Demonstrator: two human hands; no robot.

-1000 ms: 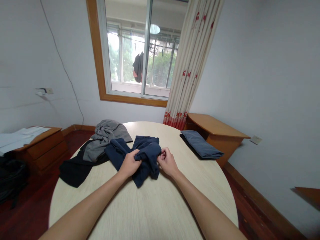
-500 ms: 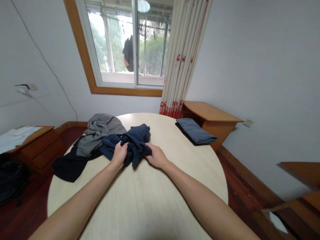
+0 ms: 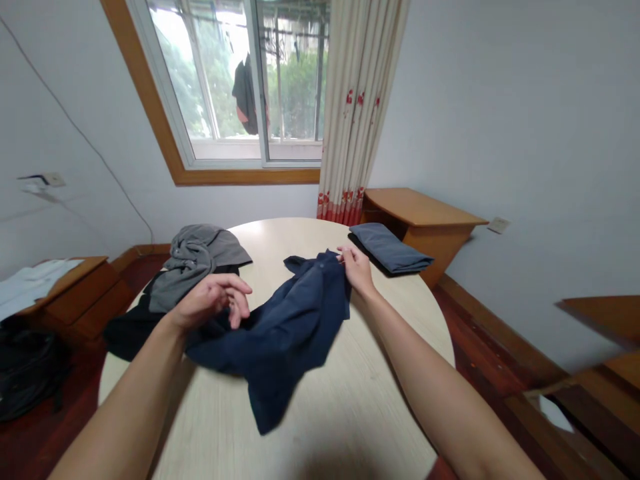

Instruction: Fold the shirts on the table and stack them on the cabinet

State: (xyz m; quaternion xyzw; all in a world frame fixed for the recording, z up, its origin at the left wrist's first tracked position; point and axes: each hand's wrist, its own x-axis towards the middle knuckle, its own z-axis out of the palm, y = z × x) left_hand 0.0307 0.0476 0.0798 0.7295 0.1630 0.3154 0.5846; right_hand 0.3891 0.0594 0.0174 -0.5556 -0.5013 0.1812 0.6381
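A dark navy garment (image 3: 295,320) lies loosely spread over the middle of the round table, one corner pointing toward me. My right hand (image 3: 356,268) pinches its far right edge. Over the garment's left part is my left hand (image 3: 215,300), fingers apart and slightly curled, with nothing visibly gripped. Beside that hand, at the table's left, a crumpled grey garment (image 3: 200,257) rests on a black one (image 3: 127,333). Folded grey-blue cloth (image 3: 390,247) sits on a black folded piece at the back right, just beyond my right hand.
The pale round table (image 3: 280,230) stands before a window. A wooden desk (image 3: 420,208) is behind its right edge. To the left are a wooden cabinet (image 3: 87,297) with white cloth (image 3: 37,283) and a black bag (image 3: 30,367) on the floor.
The navy garment has gone from bunched to spread out. My right hand has moved right with its edge; my left hand has let go and moved left. The view has shifted slightly.
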